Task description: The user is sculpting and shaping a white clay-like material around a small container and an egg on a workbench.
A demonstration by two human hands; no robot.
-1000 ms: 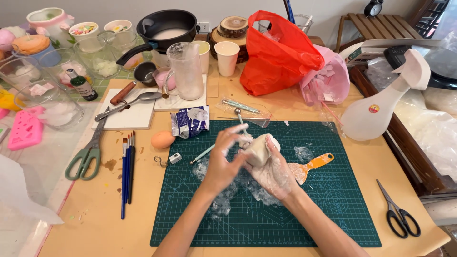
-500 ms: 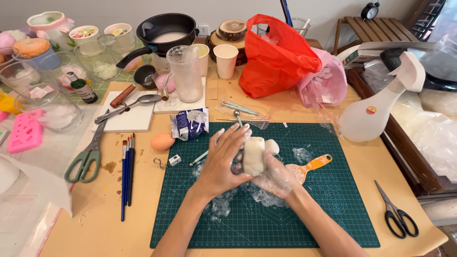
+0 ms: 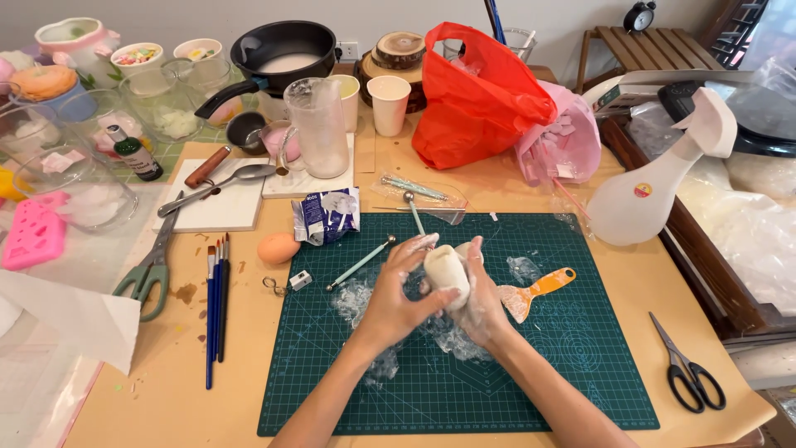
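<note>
Hands cupping a lump of white clay above the cutting mat

Left hand and right hand both close around the white clay lump, a smooth, rounded, soft-looking mass held upright between the palms just over the green cutting mat; the fingers look dusted white. Crumpled clear plastic wrap lies on the mat under and beside the hands, thin and glossy. Near the right hand rests an orange-handled scraper, and near the left a slim ball-ended modelling tool. Farther out on the wooden worktop sit a foil packet, an egg-shaped peach piece, blue paintbrushes and a white spray bottle. Pressing too hard would likely dent the soft lump, and the loose wrap could cling to sticky fingers.
</note>
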